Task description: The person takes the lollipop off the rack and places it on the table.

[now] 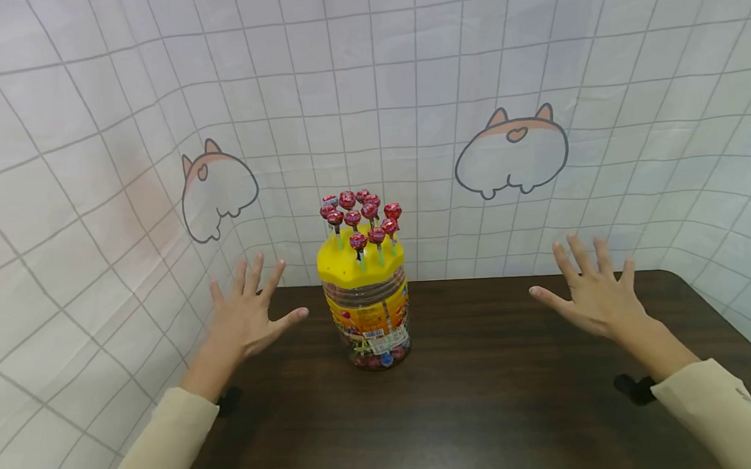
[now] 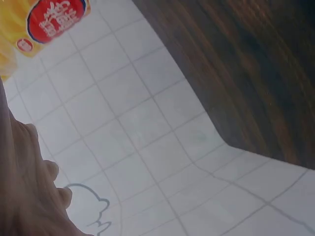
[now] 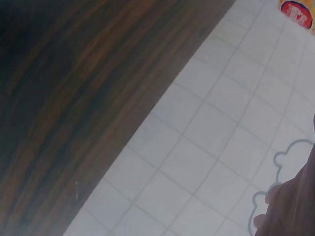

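Note:
A clear plastic jar (image 1: 369, 320) with a yellow lid (image 1: 352, 267) stands upright on the dark wooden table. Several red-wrapped lollipops (image 1: 369, 211) stick up from the lid on their sticks, and more wrapped candy shows through the jar wall. My left hand (image 1: 242, 319) is held out to the left of the jar, fingers spread, thumb pointing toward it. Farther off on the right, my right hand (image 1: 598, 297) is spread the same way. Both hands hold nothing and are apart from the jar. Part of the jar's label (image 2: 56, 19) shows in the left wrist view.
The dark table (image 1: 486, 399) has its far edge against a white grid-patterned curtain (image 1: 406, 84) printed with cartoon animal shapes. This curtain also runs along the left and right sides. A black strap (image 1: 635, 389) is at the right wrist.

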The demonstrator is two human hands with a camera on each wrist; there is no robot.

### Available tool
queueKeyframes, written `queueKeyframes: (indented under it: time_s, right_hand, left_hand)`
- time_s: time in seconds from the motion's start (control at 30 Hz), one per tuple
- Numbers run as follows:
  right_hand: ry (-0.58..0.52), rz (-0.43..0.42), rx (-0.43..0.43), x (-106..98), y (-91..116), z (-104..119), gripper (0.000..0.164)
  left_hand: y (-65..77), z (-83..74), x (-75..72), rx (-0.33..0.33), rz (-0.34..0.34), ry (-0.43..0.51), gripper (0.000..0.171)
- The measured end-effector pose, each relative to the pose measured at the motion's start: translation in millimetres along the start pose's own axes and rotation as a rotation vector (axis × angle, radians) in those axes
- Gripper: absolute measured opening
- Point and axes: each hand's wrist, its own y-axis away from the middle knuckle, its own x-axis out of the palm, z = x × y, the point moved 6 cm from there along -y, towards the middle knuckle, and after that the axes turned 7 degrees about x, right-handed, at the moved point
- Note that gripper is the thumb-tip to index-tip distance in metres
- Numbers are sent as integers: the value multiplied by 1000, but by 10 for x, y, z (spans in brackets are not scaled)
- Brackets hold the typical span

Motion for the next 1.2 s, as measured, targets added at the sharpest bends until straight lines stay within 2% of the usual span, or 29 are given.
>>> queueKeyframes:
  time_s: [0.2,0.33,0.47,0.7,0.9,1.03,1.2]
  right_hand:
    - [-8,-21,-24,60,118,116,97]
    - [-32,-27,-46,101,189,228,96]
    - [-66,-20,-64,107,240,366,95]
    - [-169,-40,-114,-12,229,626,88]
    - [-332,-96,-195,-169,188,866,85]
    - [-434,-127,-248,-277,130,1043,78]
    - [-579,-173,-293,-382,17,1248,67]
  left_hand:
    - [75,-122,50,14,-15,-23,103]
    - [130,-218,98,16,-13,-2,104]
    - [167,-308,166,15,-28,67,104]
    - [180,-468,225,30,-134,215,105]
    - [168,-560,286,35,-225,437,106]
    - [135,-618,300,17,-273,682,107]
    - [63,-704,319,31,-345,960,108]
